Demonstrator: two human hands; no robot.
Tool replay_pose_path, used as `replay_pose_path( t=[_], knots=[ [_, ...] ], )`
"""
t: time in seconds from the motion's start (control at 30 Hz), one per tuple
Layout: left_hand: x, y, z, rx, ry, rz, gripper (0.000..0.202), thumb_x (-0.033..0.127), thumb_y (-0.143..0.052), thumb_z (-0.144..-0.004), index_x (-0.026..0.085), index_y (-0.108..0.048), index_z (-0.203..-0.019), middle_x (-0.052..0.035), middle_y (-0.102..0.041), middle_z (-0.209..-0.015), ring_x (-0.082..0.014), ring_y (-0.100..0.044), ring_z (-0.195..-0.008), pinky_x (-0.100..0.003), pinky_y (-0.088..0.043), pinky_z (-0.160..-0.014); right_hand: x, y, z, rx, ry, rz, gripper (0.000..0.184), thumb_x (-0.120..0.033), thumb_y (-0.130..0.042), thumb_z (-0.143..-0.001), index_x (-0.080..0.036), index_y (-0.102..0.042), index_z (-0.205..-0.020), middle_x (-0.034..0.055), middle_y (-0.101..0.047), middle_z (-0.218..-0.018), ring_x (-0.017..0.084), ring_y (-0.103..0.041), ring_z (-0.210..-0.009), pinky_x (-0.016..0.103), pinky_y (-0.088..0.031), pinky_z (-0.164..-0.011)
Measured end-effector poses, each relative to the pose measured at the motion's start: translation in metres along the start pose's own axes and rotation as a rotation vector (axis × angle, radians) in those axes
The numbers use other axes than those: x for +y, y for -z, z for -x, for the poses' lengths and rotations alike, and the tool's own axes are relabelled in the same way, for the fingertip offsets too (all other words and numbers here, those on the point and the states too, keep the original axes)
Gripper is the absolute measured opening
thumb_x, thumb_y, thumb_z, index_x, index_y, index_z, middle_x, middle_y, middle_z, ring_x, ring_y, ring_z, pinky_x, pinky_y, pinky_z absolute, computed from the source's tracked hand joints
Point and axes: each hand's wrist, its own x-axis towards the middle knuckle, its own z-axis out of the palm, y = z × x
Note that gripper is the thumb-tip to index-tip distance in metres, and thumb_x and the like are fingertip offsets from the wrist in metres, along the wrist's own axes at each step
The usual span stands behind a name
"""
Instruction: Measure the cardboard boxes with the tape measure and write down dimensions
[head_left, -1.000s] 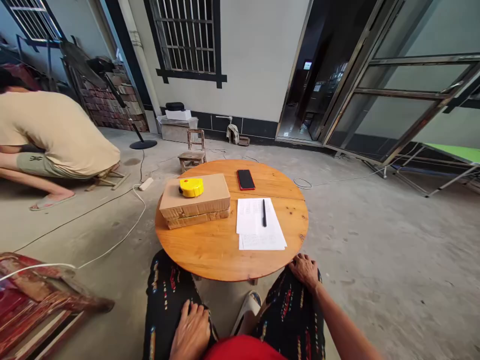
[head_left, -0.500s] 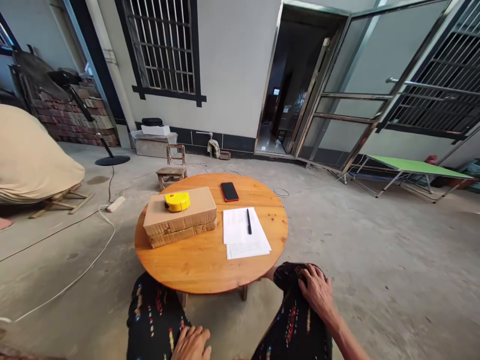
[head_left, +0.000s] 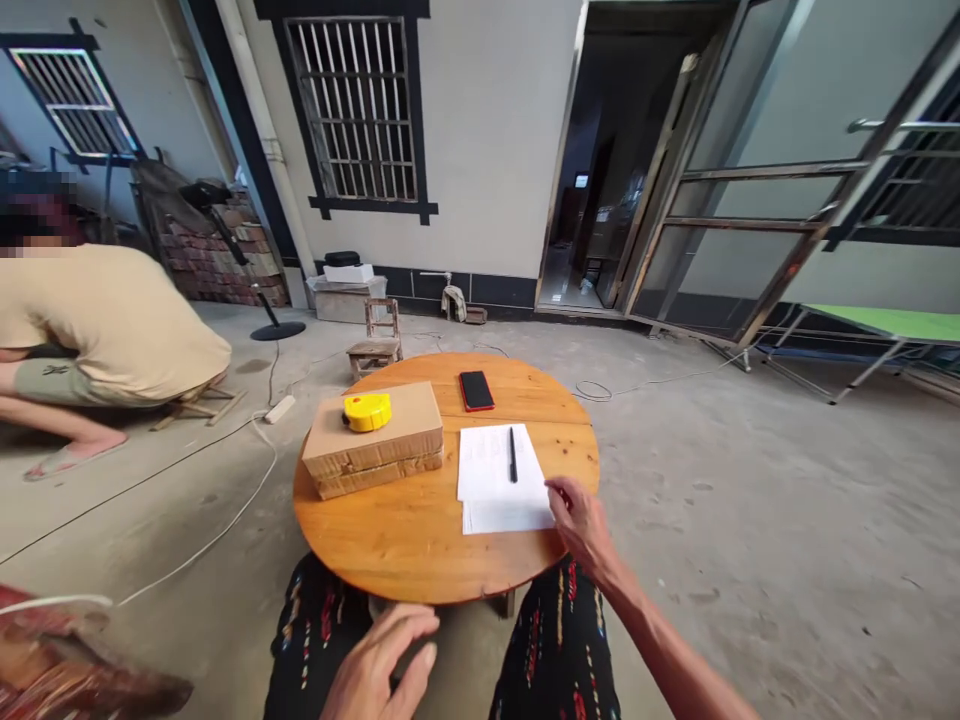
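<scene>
My right hand hovers at the near right rim of a round wooden table, its fingers loosely curled beside the corner of some white sheets of paper. A black pen lies on the paper. My left hand floats above my left knee with fingers spread and nothing in it. A yellow tape measure sits on a stack of cardboard-wrapped boards on the table's left half. A red-cased phone lies at the far edge.
A person in a beige shirt crouches on the concrete floor at the left. White cables run across the floor. A small wooden stool stands behind the table. An open doorway and a green folding table are at the right.
My right hand has risen off my right knee and come up to the table's edge by the paper. My left hand has lifted off the left knee. The view swung back left.
</scene>
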Motion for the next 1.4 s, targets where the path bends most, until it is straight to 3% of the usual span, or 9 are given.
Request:
replay_pose_path(
  t=[0.23,0.57,0.73,0.83,0.97,1.1,1.2,1.33,1.4],
  knots=[
    [0.026,-0.009,-0.037,0.244,-0.033,-0.196,0.026,0.022,-0.053,-0.084,0.023,-0.070,-0.104,-0.0108,-0.062,-0.130,-0.0254,-0.061,-0.118,-0.040,-0.052,-0.099,-0.036,-0.027,-0.071,-0.138,-0.017,0.188,0.030,-0.032,-0.052,-0.090,-0.016,-0.065,-0.113,0.0108,-0.069,-0.101,0.023,-0.067,-0.080,0.029,-0.043,-0.067],
    [0.018,-0.044,-0.120,0.154,-0.042,-0.401,0.050,0.014,-0.057,-0.081,0.016,-0.058,-0.130,-0.0165,-0.046,-0.147,-0.0343,-0.045,-0.133,-0.054,-0.043,-0.105,-0.029,-0.040,-0.085,-0.206,-0.132,0.241,0.032,-0.019,-0.049,-0.087,-0.012,-0.064,-0.114,0.0146,-0.070,-0.095,0.026,-0.068,-0.081,0.033,-0.044,-0.069],
    [0.018,-0.050,-0.127,0.196,-0.159,-0.420,0.038,0.015,-0.053,-0.085,0.018,-0.061,-0.123,-0.0122,-0.051,-0.144,-0.0326,-0.044,-0.132,-0.056,-0.042,-0.105,0.001,-0.006,-0.071,-0.187,-0.239,-0.072,0.049,-0.027,-0.035,-0.093,-0.015,-0.046,-0.140,-0.0011,-0.062,-0.072,0.015,-0.060,-0.055,0.027,-0.049,-0.055],
    [0.013,-0.051,-0.123,0.198,-0.244,-0.460,0.037,0.014,-0.051,-0.087,0.017,-0.058,-0.123,-0.0121,-0.051,-0.143,-0.0320,-0.044,-0.133,-0.057,-0.041,-0.105,0.013,0.014,-0.053,-0.154,-0.331,-0.466,0.049,-0.039,-0.041,-0.095,-0.018,-0.051,-0.138,-0.0056,-0.051,-0.062,0.013,-0.052,-0.044,0.026,-0.048,-0.046],
    [0.009,-0.049,-0.123,0.164,-0.298,-0.513,0.043,0.010,-0.049,-0.087,0.017,-0.053,-0.129,-0.0115,-0.050,-0.145,-0.0287,-0.041,-0.136,-0.054,-0.037,-0.108,0.020,0.026,-0.043,-0.208,-0.311,-0.746,0.035,-0.042,-0.057,-0.092,-0.020,-0.069,-0.116,0.0009,-0.063,-0.071,0.014,-0.058,-0.057,0.027,-0.051,-0.057],
    [0.008,-0.048,-0.125,0.156,-0.323,-0.553,0.046,0.010,-0.050,-0.086,0.017,-0.052,-0.131,-0.0101,-0.049,-0.146,-0.0268,-0.040,-0.137,-0.049,-0.036,-0.109,0.025,0.028,-0.045,-0.254,-0.200,-1.043,0.035,-0.036,-0.059,-0.091,-0.024,-0.066,-0.123,0.0063,-0.069,-0.092,0.017,-0.063,-0.072,0.031,-0.054,-0.067],
    [0.009,-0.047,-0.125,0.158,-0.342,-0.586,0.046,0.012,-0.050,-0.085,0.017,-0.053,-0.131,-0.0090,-0.049,-0.146,-0.0262,-0.040,-0.137,-0.048,-0.036,-0.108,0.022,0.027,-0.044,-0.129,-0.128,-1.039,0.033,-0.029,-0.066,-0.088,-0.026,-0.063,-0.122,0.0040,-0.067,-0.089,0.018,-0.064,-0.076,0.034,-0.054,-0.073],
    [0.010,-0.045,-0.125,0.148,-0.350,-0.604,0.045,0.013,-0.050,-0.086,0.018,-0.053,-0.130,-0.0082,-0.051,-0.145,-0.0251,-0.040,-0.137,-0.047,-0.035,-0.110,0.014,0.027,-0.042,0.196,-0.178,-0.840,0.005,-0.027,-0.067,-0.089,-0.022,-0.068,-0.091,-0.0002,-0.060,-0.069,0.015,-0.057,-0.064,0.029,-0.047,-0.062],
    [0.010,-0.045,-0.126,0.156,-0.349,-0.593,0.045,0.013,-0.050,-0.086,0.018,-0.053,-0.130,-0.0087,-0.051,-0.144,-0.0252,-0.041,-0.136,-0.047,-0.035,-0.109,0.011,0.027,-0.042,0.245,-0.175,-0.848,0.014,-0.030,-0.060,-0.093,-0.022,-0.070,-0.098,-0.0004,-0.060,-0.065,0.015,-0.057,-0.063,0.030,-0.046,-0.062]
  ],
)
